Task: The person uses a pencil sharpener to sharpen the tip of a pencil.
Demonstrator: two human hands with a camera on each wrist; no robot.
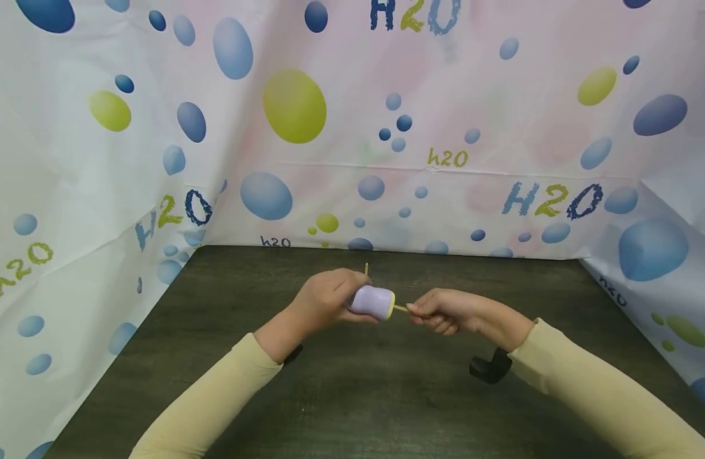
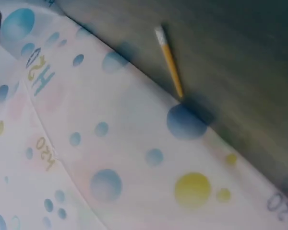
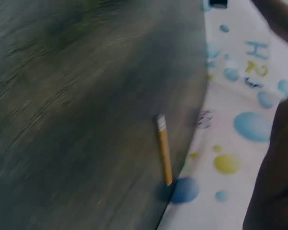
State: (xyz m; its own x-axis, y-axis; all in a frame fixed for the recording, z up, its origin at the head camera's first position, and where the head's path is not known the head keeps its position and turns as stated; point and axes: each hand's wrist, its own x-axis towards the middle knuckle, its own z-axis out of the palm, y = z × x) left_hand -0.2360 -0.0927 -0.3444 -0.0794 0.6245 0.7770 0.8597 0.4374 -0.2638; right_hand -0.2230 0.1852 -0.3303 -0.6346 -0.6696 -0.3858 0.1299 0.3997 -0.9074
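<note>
Lying sideways in the grip of the left hand [image 1: 326, 296], a lavender cylinder [image 1: 373, 302] points its yellow end [image 1: 392, 306] toward the right hand. The left hand is closed round its other end, digits above and below, so the body juts out past them. From the yellow end a thin yellow pencil [image 1: 401, 308] runs to the right hand [image 1: 447, 310], which pinches it between thumb and fingertips, the other fingers curled in below; a short length of pencil shows between cylinder and fingertips. Both hands are above a dark table [image 1: 352, 395].

Just beyond the left hand, a second pencil [image 3: 164, 151] lies on the table; both wrist views show its pale end away from the backdrop and its yellow end close to the backdrop's foot.

The white backdrop [image 1: 352, 121], dotted with blue and lime-green spots, carries lettering: "H2O" in blue and green at the top, on the right and on the left wall, with smaller "h2o" marks in green and dark blue elsewhere. Pale yellow sleeves [image 1: 605, 395] cover both forearms, and a black piece [image 1: 491, 366] shows under the right wrist.
</note>
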